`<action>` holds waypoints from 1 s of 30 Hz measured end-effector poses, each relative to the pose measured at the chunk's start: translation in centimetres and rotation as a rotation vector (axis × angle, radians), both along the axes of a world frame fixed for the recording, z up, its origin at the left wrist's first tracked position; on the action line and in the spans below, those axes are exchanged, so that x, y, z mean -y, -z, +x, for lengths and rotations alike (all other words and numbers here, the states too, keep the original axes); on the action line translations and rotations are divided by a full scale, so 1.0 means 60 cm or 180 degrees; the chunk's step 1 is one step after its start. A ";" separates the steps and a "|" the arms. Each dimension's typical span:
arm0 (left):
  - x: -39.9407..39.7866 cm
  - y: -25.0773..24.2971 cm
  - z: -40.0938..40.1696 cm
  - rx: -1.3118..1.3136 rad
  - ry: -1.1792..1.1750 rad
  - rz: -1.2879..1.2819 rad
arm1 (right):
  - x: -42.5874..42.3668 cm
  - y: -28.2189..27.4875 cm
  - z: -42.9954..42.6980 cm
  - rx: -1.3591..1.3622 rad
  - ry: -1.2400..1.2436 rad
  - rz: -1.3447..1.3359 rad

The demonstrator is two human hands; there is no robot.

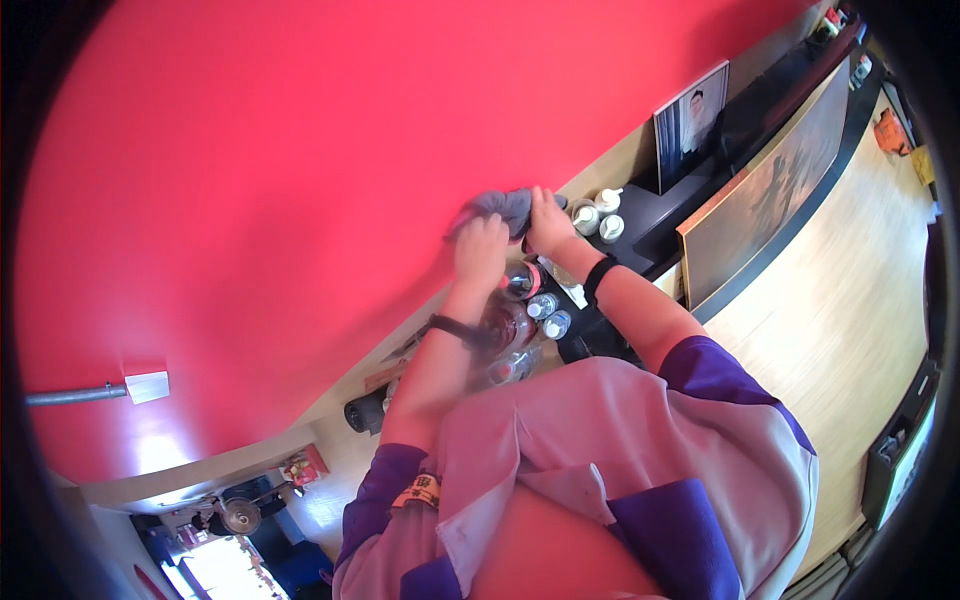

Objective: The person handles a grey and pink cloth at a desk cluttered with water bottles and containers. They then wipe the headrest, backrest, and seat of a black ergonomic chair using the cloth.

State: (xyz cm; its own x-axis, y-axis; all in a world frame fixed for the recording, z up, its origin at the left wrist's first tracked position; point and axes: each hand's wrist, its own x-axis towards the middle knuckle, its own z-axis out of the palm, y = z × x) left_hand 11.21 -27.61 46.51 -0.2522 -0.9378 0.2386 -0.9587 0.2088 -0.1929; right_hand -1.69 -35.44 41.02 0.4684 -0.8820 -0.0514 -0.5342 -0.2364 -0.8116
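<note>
A bunched grey cloth [506, 208] is at the lower edge of a red wall [300, 165], and both hands are on it. My left hand [481, 251] grips its near left side with curled fingers, slightly blurred. On the cloth's right end is my right hand [551, 219], its fingers pointing up along the fabric. How firmly that hand grips is partly hidden. Just right of it, several white pump bottles [609, 201] stand on a black surface [664, 221]. Below the hands are a dark-filled plastic bottle [523, 279] with a red label and small clear water bottles [556, 325].
A framed portrait photograph [691, 124] leans against the wall. A large framed picture [769, 184] stands on edge by the black surface, beside a wooden floor [825, 300]. Larger clear bottles [510, 326] are close under my left forearm. A grey pipe [75, 394] sticks out at far left.
</note>
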 end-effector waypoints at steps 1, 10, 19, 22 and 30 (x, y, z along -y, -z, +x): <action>0.005 -0.017 -0.012 0.0075 -0.0267 0.0396 | -0.011 0.020 0.011 -0.0041 -0.0040 0.0023; 0.109 -0.125 -0.119 0.0116 0.0380 -0.0573 | 0.080 -0.057 -0.086 0.1535 0.1496 -0.0828; 0.210 -0.128 -0.154 0.0081 0.0248 -0.0178 | 0.156 -0.085 -0.105 0.1405 0.1832 -0.0752; 0.141 -0.078 -0.120 0.0066 -0.0123 0.0181 | 0.101 -0.028 -0.068 0.0979 0.1346 -0.0129; 0.043 -0.125 -0.093 -0.0205 -0.0371 -0.0178 | 0.023 -0.051 -0.026 0.1523 0.0296 -0.0057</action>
State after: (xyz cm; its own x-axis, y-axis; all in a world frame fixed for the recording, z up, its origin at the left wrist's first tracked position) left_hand 5.62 -30.19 54.02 -0.1247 -0.9447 0.3034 -0.9867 0.0859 -0.1383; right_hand -3.26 -36.81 44.08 0.3550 -0.9200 0.1661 -0.1218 -0.2216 -0.9675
